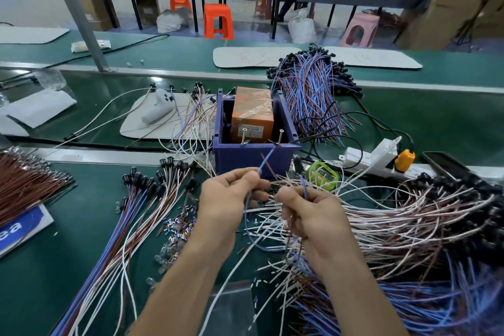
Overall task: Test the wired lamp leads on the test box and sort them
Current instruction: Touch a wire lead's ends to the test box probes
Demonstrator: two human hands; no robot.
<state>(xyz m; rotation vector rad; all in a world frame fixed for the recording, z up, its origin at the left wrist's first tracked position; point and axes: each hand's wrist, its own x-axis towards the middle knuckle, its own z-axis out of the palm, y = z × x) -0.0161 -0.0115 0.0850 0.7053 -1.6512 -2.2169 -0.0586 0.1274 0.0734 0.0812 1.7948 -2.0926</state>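
Two big tangles on the green bench [41, 281]: a white-and-brown heap of leads [409, 226] filling the lower right, a sorted bundle [131, 213] fanned at lower left. At centre, the test box [253, 155], open-topped. Just below it, left hand [229, 199] pinching a blue lead [266, 161] between thumb and fingertips; right hand [313, 215] curled round the same lead's other run, perhaps with more strands, cannot tell.

Likely troubles: tip sliding off its contact and giving a false fail; brown partner wire [266, 163] brushing the wrong one; slack loop snagging the heap and dragging untested leads across.

Held end aimed up and right, toward the right of two brass screws [279, 137] on the box's near rim. Whether touching, cannot tell. Long axis slanting from lower centre to upper right.
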